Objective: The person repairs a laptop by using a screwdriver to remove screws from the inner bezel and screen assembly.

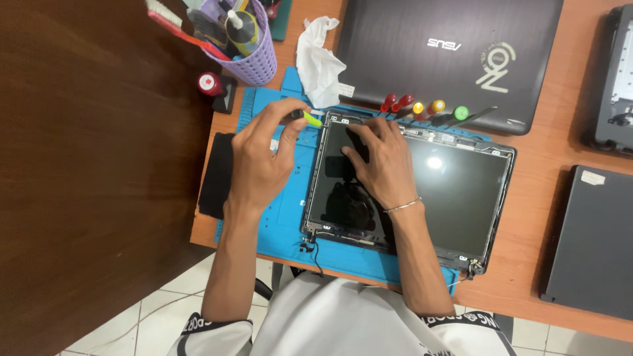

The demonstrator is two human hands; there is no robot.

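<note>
A bare laptop screen panel [455, 191] in its dark lid frame lies on a blue work mat [290, 211]. My left hand [260, 158] pinches a small screwdriver with a yellow-green handle [310, 118] just off the panel's top left corner. My right hand [379, 158] rests flat on the glossy panel near that same corner, fingers spread, with a thin bracelet on the wrist.
Several screwdrivers with red, yellow and green handles [422, 109] lie along the mat's far edge. A closed dark laptop [455, 53] sits behind, a crumpled white tissue [320, 59] and a purple tool basket [247, 39] at the back left. Further laptop parts [590, 244] lie right. A dark wooden surface fills the left.
</note>
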